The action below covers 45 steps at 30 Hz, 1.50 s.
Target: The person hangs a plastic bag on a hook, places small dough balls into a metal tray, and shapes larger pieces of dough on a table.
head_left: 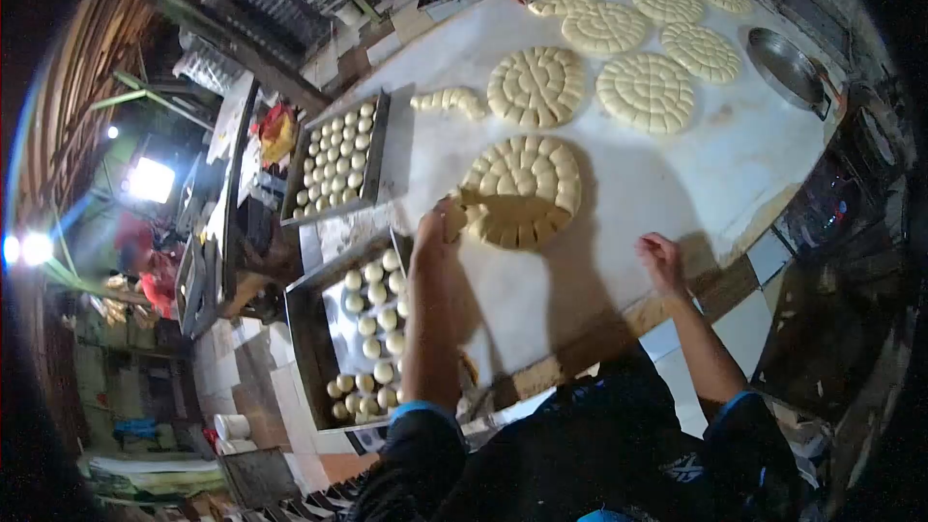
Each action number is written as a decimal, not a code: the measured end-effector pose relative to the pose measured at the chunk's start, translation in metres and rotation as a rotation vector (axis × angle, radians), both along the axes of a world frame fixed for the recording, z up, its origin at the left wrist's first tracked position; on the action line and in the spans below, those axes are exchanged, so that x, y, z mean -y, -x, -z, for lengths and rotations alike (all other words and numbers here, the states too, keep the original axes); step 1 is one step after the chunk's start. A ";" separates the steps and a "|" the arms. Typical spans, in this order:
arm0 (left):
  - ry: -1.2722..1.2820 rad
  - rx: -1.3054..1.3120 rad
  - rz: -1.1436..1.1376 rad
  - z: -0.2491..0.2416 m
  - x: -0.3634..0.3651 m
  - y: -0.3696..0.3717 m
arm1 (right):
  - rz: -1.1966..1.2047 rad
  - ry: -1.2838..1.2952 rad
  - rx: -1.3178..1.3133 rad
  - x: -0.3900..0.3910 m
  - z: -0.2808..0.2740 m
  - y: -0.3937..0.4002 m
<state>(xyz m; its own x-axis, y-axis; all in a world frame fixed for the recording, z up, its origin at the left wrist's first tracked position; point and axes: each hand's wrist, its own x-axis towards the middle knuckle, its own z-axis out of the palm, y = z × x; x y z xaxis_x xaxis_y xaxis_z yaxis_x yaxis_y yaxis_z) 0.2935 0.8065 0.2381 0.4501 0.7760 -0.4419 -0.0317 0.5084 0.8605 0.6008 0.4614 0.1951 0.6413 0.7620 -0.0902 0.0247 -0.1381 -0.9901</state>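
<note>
Wears a black short-sleeved shirt — edged at both cuffs in bright blue — with a pale printed marking toward the right; leaves both forearms bare.

White lamps glare at left in a dim room. Shadows cross the pale table; fisheye edges bend and blacken
</note>
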 end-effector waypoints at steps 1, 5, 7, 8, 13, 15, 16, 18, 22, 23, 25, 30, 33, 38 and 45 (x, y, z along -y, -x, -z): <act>-0.029 0.157 0.142 0.028 0.009 0.019 | -0.074 -0.001 -0.312 -0.003 -0.003 0.035; -0.077 0.224 0.110 -0.085 0.205 0.040 | -0.567 0.138 -1.239 -0.001 -0.087 0.175; -0.122 0.098 0.180 -0.083 0.255 0.068 | -0.264 -0.002 -1.278 -0.009 -0.068 0.226; -0.161 0.046 0.199 -0.084 0.272 0.086 | -0.337 0.031 -1.059 -0.013 -0.082 0.230; -0.280 -0.070 0.234 -0.080 0.307 0.161 | -0.550 -0.023 -0.196 -0.029 -0.119 0.207; -0.283 -0.087 0.249 -0.097 0.312 0.167 | -0.357 -0.125 -0.248 -0.037 -0.163 0.184; -0.196 -0.027 0.213 -0.108 0.314 0.167 | -0.268 -0.151 -0.164 -0.043 -0.182 0.162; -0.063 0.055 0.134 -0.119 0.311 0.157 | -0.013 -0.410 0.123 -0.060 -0.195 0.111; -0.232 0.027 0.142 -0.119 0.295 0.106 | 0.309 -0.125 1.633 -0.083 -0.186 0.025; -0.299 0.077 0.144 -0.108 0.291 0.089 | 0.048 0.323 1.487 -0.084 -0.154 0.012; -0.150 0.149 0.162 -0.125 0.288 0.048 | -0.546 0.981 0.705 -0.088 -0.133 0.005; -0.290 0.219 0.373 -0.055 0.258 -0.046 | -0.624 -0.090 -0.712 -0.027 -0.059 0.092; -0.490 -0.681 0.583 -0.074 0.241 -0.060 | -0.222 0.002 -0.057 -0.043 -0.020 0.078; -0.705 -0.932 0.646 -0.042 0.253 -0.028 | -0.046 -0.063 -0.253 -0.051 0.015 -0.012; -1.369 -1.008 0.316 -0.007 0.282 0.033 | -0.876 -0.075 0.961 0.014 -0.032 -0.096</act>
<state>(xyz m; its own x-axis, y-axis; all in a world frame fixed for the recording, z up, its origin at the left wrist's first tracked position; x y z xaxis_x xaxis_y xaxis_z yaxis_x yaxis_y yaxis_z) 0.2608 0.5246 0.2455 0.6298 0.7422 0.2292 0.6965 -0.6702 0.2563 0.6968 0.4471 0.2275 -0.2843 0.9407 0.1851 0.7769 0.3391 -0.5305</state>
